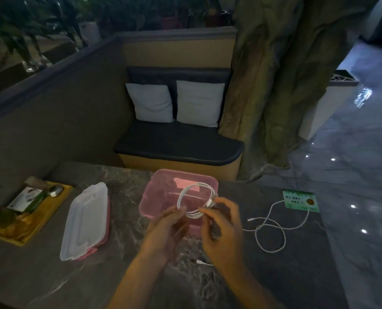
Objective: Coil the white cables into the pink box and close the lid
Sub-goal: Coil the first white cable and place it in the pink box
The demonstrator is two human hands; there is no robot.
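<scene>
An open pink box [150, 197] stands in the middle of the dark marble table. Above its near side I hold a coiled white cable [194, 197] between both hands. My left hand [165, 233] pinches the coil's near left part. My right hand [221, 228] grips its right side with thumb and fingers. The box's clear lid [85, 221] with pink latches lies flat to the left of the box. A second white cable [272, 230] lies loose in loops on the table to the right. A white plug end [200, 262] shows on the table between my wrists.
A yellow tray [58, 197] with packets and a spoon sits at the table's left. A green card [301, 200] lies at the far right near the table edge. Beyond the table are a bench with two white cushions [174, 103] and a tree trunk [274, 85].
</scene>
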